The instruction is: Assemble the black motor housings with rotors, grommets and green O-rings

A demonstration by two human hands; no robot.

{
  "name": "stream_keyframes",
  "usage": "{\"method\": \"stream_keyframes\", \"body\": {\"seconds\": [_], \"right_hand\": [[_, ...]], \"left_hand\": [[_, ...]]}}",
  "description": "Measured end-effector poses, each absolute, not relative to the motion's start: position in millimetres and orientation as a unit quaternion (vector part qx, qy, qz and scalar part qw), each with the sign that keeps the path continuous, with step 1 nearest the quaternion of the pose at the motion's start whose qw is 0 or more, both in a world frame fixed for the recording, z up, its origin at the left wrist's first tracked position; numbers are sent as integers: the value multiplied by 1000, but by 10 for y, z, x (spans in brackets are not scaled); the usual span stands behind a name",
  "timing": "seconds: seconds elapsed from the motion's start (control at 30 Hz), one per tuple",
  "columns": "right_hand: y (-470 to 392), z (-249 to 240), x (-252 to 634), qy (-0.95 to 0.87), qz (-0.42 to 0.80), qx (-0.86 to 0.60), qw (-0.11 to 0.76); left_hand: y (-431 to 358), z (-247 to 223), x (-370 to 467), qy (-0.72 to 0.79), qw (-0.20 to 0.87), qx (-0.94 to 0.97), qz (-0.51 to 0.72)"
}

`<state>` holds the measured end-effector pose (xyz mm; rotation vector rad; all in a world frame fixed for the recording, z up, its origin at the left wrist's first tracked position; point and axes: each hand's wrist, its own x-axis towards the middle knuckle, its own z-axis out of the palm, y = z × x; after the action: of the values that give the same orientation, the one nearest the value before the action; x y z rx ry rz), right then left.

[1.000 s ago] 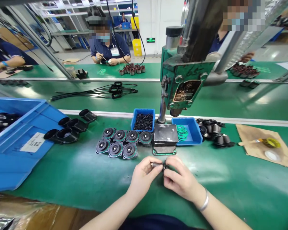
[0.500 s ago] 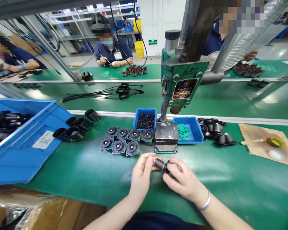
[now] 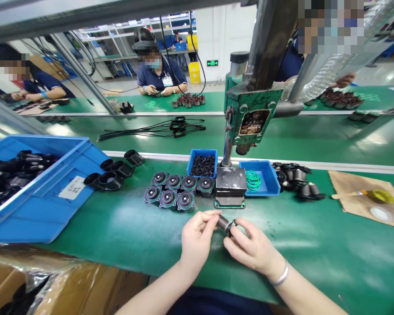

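Fingers (image 3: pixel 245 225) pinched a small dark cylinder at both ends

Thumb and fingertips of the left hand (image 3: pixel 197 238) pressed together around the plain end of the cylinder (image 3: pixel 222 222), while the right hand (image 3: pixel 254 249) gripped the black flange (image 3: pixel 229 229) at its other end, fingers bent. The part lay tilted between the two hands, over the green tabletop (image 3: pixel 134 234) and on the wearer's side of the dark block (image 3: pixel 230 180); whether it touched the surface could not be seen.

It looked stiff and light enough for fingertips, though probably dense for its size. The smooth, rounded barrel might slip or roll under a loose pinch; the flange rim seemed the surer hold. Nothing suggested brittleness, but the thinner edge of the flange deserved gentler pressure.

Textures varied around it. The block's flat top was scuffed pale, its sides ridged. To the left sat round black assemblies (image 3: pixel 186 199), stepped in circles and edged with green. Thin green rings (image 3: pixel 253 180), seemingly soft and rubbery, were heaped in a blue plastic tray (image 3: pixel 268 177). Above stood the press (image 3: pixel 254 116), its green paint chipped over heavy metal.
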<state>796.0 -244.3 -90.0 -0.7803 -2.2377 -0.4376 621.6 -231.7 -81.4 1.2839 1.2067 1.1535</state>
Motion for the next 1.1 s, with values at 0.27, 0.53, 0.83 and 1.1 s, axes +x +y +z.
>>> {"method": "stream_keyframes", "body": {"seconds": [0.27,0.53,0.83,1.1], "right_hand": [[-2411,-1086,7949,-773,38,-389,500],[-2331,-1088,7956,-518,469,-350,624],[-2305,-1087,7982,-308,672,-306,599],[-2290,-1077,7976,-274,700,-290,592]], "left_hand": [[-2092,-639,6062,515,554,477,448],[-2019,-503,5915,462,568,584,352],[-1547,-214,5735,453,228,775,377],[-1604,-188,6089,356,275,844,292]]}}
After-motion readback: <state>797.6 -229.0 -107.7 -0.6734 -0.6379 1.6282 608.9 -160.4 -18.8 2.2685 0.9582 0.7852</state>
